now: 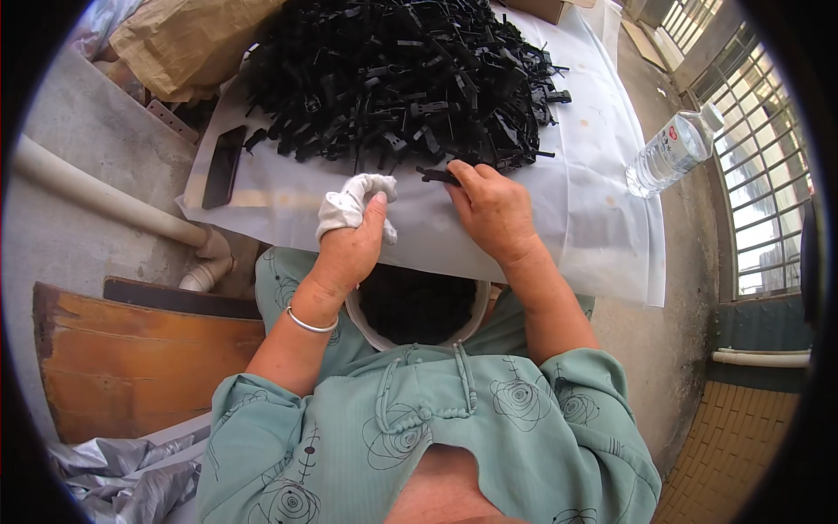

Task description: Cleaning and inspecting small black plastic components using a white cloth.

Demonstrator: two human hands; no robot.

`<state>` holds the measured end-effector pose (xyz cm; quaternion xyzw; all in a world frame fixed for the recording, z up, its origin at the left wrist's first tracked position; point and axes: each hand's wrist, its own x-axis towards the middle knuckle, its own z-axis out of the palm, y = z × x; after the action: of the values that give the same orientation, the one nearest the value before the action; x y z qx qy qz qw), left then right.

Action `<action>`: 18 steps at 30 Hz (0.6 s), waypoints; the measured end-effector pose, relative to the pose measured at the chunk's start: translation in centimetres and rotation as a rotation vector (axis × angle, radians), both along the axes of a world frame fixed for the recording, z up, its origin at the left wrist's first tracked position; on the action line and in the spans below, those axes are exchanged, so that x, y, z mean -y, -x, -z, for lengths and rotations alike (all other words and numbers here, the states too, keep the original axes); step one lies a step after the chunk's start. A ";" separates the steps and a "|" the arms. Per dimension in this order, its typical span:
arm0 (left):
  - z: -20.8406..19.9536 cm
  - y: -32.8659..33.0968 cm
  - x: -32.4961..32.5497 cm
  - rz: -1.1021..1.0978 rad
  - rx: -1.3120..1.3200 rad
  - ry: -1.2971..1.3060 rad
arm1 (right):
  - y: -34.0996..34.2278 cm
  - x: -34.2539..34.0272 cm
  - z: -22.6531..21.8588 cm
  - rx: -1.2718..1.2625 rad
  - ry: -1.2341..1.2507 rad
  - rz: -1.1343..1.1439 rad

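My left hand (353, 240) is curled near the front of the table, its bare thumb up. White cloth (342, 210) covers its fingers; whether it is a loose rag or part of a glove I cannot tell. Between thumb and fingertips of my right hand (495, 210) is pinched a small black plastic piece (436, 175), long and thin. Just beyond both hands rises a large heap of similar black plastic pieces (397, 87). Below my wrists, between my knees, a white bucket (479, 316) holds a dark mass of black contents too dim to make out.
Translucent plastic sheeting (585, 227) covers the table. A dark phone (224, 166) lies at the left edge, a clear water bottle (668, 155) at the right. Brown paper sacking (188, 44) is at the back left. A wooden board (140, 358) and a white pipe (105, 192) are on the left.
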<state>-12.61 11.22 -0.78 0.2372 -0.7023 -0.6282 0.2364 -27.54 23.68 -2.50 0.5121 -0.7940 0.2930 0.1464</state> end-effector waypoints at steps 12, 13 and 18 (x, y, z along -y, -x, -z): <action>-1.9 -0.1 -0.8 0.367 0.093 0.443 | -1.3 -1.4 -1.2 0.184 0.061 -0.446; -2.1 -0.6 -0.7 0.418 0.051 0.300 | -1.4 -1.6 -1.4 0.186 0.050 -0.447; -2.9 -0.8 0.8 0.531 0.145 0.047 | -2.3 -2.0 -1.5 0.166 -0.025 -0.473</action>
<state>-11.78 10.43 2.13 0.0835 -0.7692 -0.6333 0.0179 -25.22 25.67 -1.02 0.6598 -0.6648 0.3504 0.0018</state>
